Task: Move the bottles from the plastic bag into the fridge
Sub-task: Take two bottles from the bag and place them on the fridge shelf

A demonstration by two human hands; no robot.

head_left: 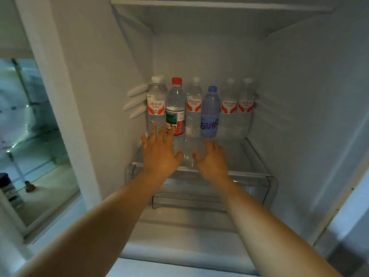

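Several water bottles stand upright in a row at the back of the fridge's glass shelf (pixel 235 150). From the left: a white-capped bottle (pixel 156 102), a red-capped bottle (pixel 176 104), another white-capped bottle (pixel 193 104), a blue bottle (pixel 210 114), and two more white-capped bottles (pixel 237 102) at the right. My left hand (pixel 159 150) reaches in with straight spread fingers, its fingertips by the bases of the two leftmost bottles. My right hand (pixel 211 158) hovers open over the shelf just in front of the blue bottle. Neither hand holds anything. No plastic bag is in view.
A clear drawer (pixel 259 188) sits under the shelf. Another shelf (pixel 219 5) runs overhead. Three white rail knobs (pixel 135 102) stick out of the left wall. At the left a glass-shelved compartment (pixel 40 156) holds a dark jar (pixel 8 188) and a small item (pixel 30 186).
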